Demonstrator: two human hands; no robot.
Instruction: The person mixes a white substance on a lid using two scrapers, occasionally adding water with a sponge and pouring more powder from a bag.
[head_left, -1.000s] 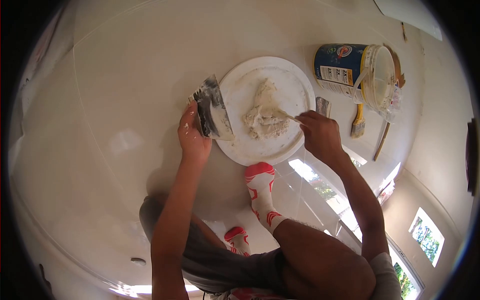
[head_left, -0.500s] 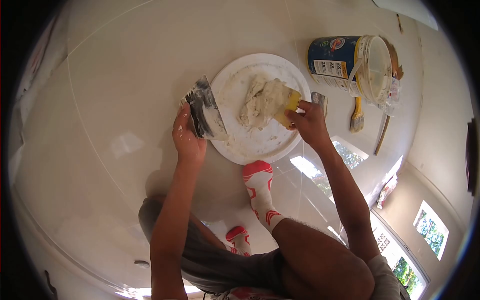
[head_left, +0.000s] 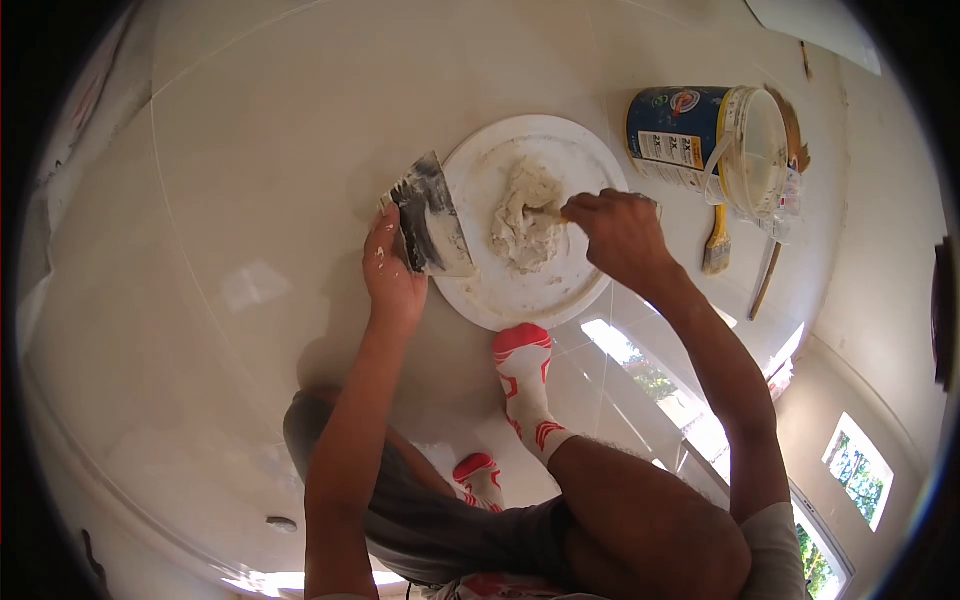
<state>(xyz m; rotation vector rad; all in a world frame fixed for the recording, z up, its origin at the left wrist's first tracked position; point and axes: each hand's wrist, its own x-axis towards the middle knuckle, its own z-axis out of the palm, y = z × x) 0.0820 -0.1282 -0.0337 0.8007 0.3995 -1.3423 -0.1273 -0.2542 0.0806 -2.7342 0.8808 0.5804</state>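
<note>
My left hand (head_left: 393,262) holds a wide scraper (head_left: 432,218), its dark blade smeared with pale paste, over the left rim of a round white tray (head_left: 470,292). A lumpy heap of off-white putty (head_left: 527,225) lies in the middle of the tray. At the right side of the heap, my right hand (head_left: 618,232) is closed on the yellow spreader (head_left: 555,214), seen nearly edge-on, with its far edge against the putty. The fingers hide part of the spreader.
A blue and white bucket (head_left: 682,125) lies on its side at the upper right. Below it are a yellow-handled brush (head_left: 717,250) and a thin stick (head_left: 766,282). My socked foot (head_left: 524,375) is by the tray's lower rim.
My right hand has turned the yellow spreader from face-on to nearly edge-on, against the putty. The left hand and scraper appear slightly farther right, as does the tray.
</note>
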